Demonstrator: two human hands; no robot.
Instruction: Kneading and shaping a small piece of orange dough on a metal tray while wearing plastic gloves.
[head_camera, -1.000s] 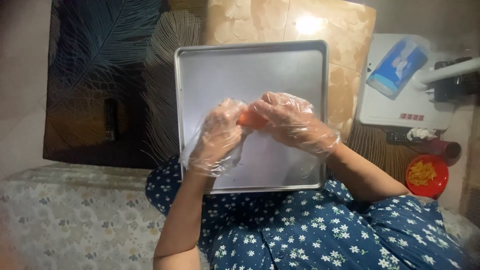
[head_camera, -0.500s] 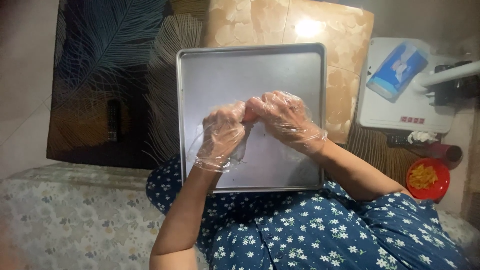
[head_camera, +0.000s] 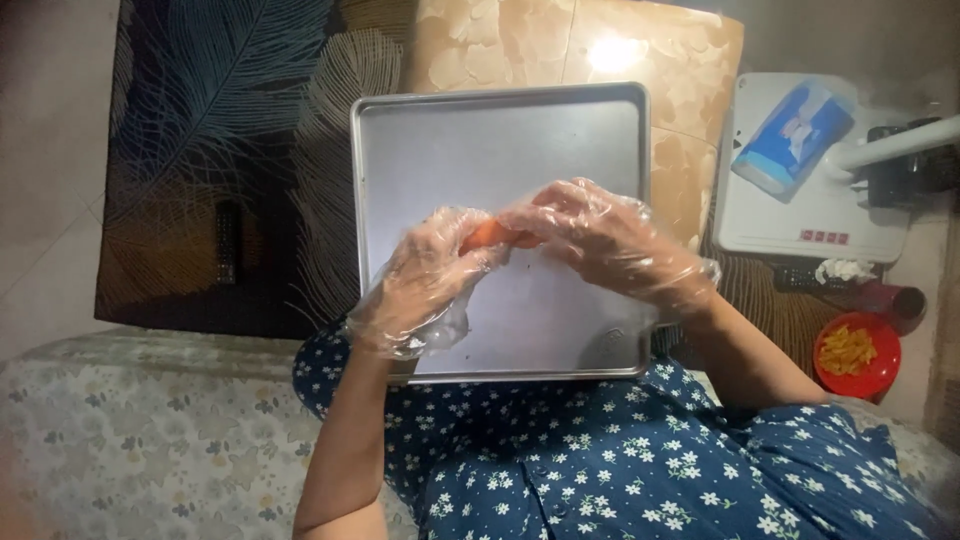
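My left hand and my right hand both wear loose clear plastic gloves and meet over a bare metal baking tray. Between their fingertips they pinch a small orange piece, mostly hidden by the fingers. The tray rests on my lap against the blue flowered dress and reaches out over a tan tabletop.
A dark feather-patterned table lies to the left with a remote on it. At the right stand a white appliance with a blue packet on top, and a red bowl of yellow pieces. A floral sofa cushion sits lower left.
The two hands stay together on the orange piece and have shifted slightly; the fingers have worked around it. The tray has not moved.
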